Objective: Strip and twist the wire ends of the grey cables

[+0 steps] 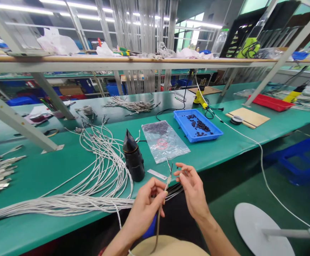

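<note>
My left hand point(149, 203) is closed around a grey-white cable point(158, 227) near its stripped end, thumb on top. Several thin bare-ended wires point(170, 167) fan out above the grip, some dark and some light. Just right of these wires is my right hand point(193, 190), its fingers apart and slightly curled. A tiny dark piece shows by its fingertips; whether they touch it I cannot tell. Beyond my hands, a flat metal strip point(157, 174) lies near the table edge. Left of it stands a black cylindrical holder point(134, 165) with a pointed top.
Bundled white cables point(64, 204) spread across the green table at left. A clear plastic bag point(168, 145) and a blue tray point(207, 138) with small dark pieces lie ahead. Farther back are a yellow heat gun point(198, 97) and red tray point(272, 103). A shelf point(155, 64) spans above.
</note>
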### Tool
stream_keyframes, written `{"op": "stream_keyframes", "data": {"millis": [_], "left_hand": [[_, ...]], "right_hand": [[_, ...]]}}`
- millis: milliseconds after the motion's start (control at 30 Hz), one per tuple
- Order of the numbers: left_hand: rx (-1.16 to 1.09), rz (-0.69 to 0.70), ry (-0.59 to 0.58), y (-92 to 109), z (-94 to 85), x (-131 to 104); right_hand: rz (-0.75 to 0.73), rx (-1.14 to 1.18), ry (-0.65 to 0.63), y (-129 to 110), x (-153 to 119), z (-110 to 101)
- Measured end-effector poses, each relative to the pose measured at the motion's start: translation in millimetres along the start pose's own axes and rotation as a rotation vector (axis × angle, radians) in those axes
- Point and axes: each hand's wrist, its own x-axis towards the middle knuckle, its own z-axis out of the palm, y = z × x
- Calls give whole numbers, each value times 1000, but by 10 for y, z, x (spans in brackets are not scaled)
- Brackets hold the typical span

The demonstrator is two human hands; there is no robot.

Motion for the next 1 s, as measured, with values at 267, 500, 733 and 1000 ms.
{"op": "stream_keyframes", "data": {"millis": [267, 500, 733, 1000], "left_hand": [[259, 22, -13, 23, -87, -82], [11, -6, -189, 58, 6, -70], [142, 46, -112, 63, -7, -49], [19, 35, -140, 133, -1, -87]], "right_hand": [[103, -74, -216, -141, 64, 144], [249, 181, -223, -60, 56, 200], [233, 245, -157, -53, 22, 202], [144, 274, -219, -76, 31, 217]]}}
